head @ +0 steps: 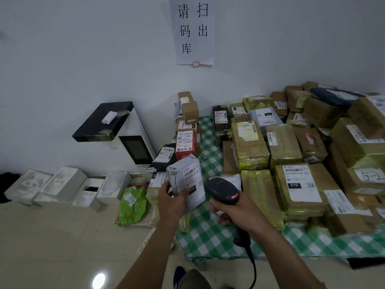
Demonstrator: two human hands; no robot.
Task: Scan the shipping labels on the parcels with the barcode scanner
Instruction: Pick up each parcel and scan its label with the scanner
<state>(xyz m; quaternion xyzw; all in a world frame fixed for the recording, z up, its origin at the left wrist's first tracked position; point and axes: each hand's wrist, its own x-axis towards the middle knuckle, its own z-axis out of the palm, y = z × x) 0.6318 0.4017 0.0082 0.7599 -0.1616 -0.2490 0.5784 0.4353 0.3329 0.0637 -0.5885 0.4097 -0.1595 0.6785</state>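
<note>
We are holding a grey poly mailer parcel upright above the near left corner of the table, with its white shipping label facing us and its barcode at the top. Our left hand is gripping the parcel's lower part, thumb lying across the front below the label and fingers curling round behind. Just to the right of the parcel, our right hand is wrapping its fingers round the handle of a black barcode scanner, whose head is sitting close beside the label and whose red light is glowing; its black cable is hanging down towards us. Below both hands, a green-and-white checked tablecloth is covering the table. To the right, cardboard parcels bound in yellowish tape are lying packed side by side, most with labels facing up. Behind the held parcel, a red box and a black mailer are standing among more stacked parcels. On the floor to the left, a green mailer bag is lying near a row of white boxes, and a white and black machine with a dark screen is standing against the wall. A paper sign with Chinese characters is hanging above.
</note>
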